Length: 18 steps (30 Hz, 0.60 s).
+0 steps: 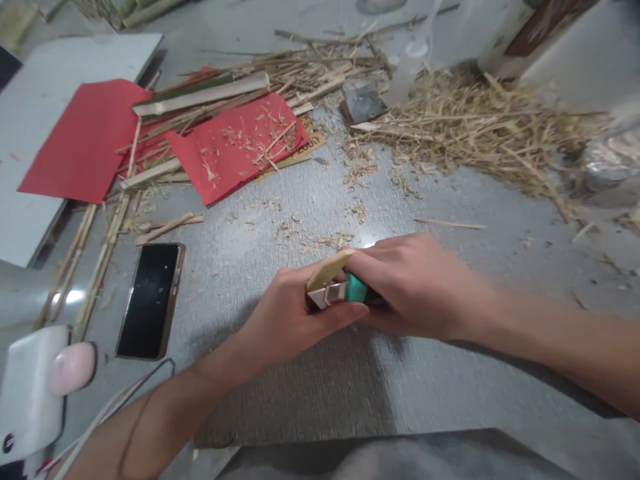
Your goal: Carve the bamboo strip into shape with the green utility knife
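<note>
Both hands meet over the front middle of the grey table. My right hand (417, 283) is wrapped round a utility knife (355, 288) with a green and dark handle and a metal tip. In my left hand (295, 303) is a short, pale yellow strip of bamboo or wood (329, 269), its pointed end sticking up past the fingers. The knife's blade end lies against the strip, and my left thumb rests along the knife's metal part. The strip's lower end is hidden by my fingers.
A phone (151, 300) lies left, near a white device (37, 393) and a pink case (73, 368). Shavings surround red paper (240, 143) under split bamboo (205, 93). Dry straw (470, 127) is heaped back right, by a clear bottle (403, 77). A white board (55, 60) sits back left.
</note>
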Each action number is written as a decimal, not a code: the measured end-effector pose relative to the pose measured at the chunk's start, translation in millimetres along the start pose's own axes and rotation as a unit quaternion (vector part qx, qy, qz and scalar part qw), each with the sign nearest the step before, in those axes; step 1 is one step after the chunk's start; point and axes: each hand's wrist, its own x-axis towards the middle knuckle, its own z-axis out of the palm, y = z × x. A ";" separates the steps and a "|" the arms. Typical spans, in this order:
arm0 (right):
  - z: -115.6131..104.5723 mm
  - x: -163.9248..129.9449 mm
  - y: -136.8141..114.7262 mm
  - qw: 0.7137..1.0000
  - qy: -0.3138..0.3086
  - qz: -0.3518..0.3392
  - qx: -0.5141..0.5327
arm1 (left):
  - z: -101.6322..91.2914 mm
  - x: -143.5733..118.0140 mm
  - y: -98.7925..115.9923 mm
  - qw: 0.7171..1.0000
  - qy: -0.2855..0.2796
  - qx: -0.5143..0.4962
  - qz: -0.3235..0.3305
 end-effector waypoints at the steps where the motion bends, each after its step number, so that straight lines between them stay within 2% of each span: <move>1: -0.3 1.2 0.1 1.000 0.002 -0.002 -0.004 | 0.1 0.3 0.5 1.000 0.006 0.003 0.004; 5: -0.4 2.8 1.0 1.000 0.008 -0.001 -0.010 | 0.3 1.2 0.3 0.999 0.020 0.017 0.024; 8: 2.6 -0.3 3.0 1.000 0.026 -0.014 -0.008 | 0.2 1.5 -1.2 0.999 0.002 0.002 0.041; 12: 6.4 -3.9 6.4 0.998 0.053 -0.035 -0.003 | 0.0 2.0 -0.5 0.999 -0.010 -0.018 0.037; 18: 6.1 -6.3 8.6 0.997 0.048 -0.048 0.040 | 1.0 0.2 1.0 0.999 -0.023 -0.024 0.018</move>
